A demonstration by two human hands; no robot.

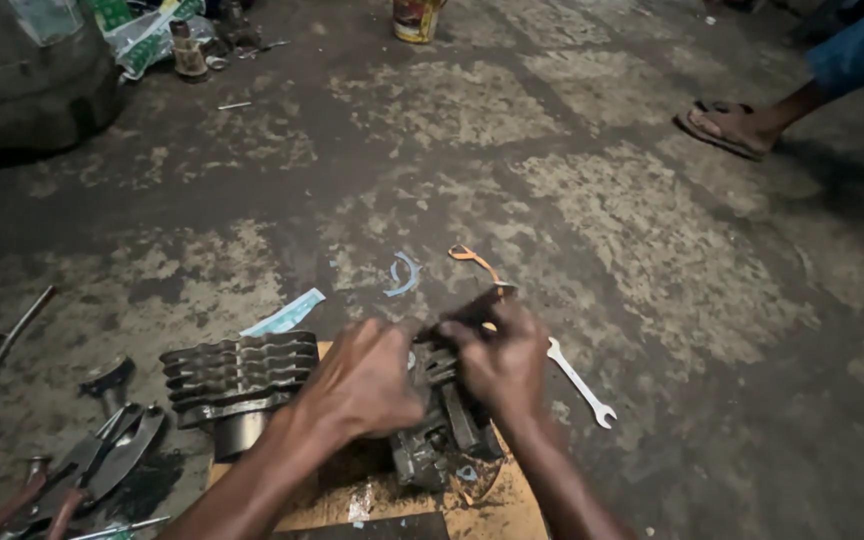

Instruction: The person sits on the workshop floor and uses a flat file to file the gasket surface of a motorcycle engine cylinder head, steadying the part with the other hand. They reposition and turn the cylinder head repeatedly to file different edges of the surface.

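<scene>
Looking down from the head view: both hands closed on a dark metal engine part (442, 425) sitting on a wooden board (507, 505). Left hand (364, 380) grips its left flank; right hand (500, 362) pinches the top edge, fingers curled tight. Part lies directly between them, long axis running away from the person. Finned cylinder (240, 375) just left; open-end wrench (580, 382) right, nearer the right hand.
</scene>
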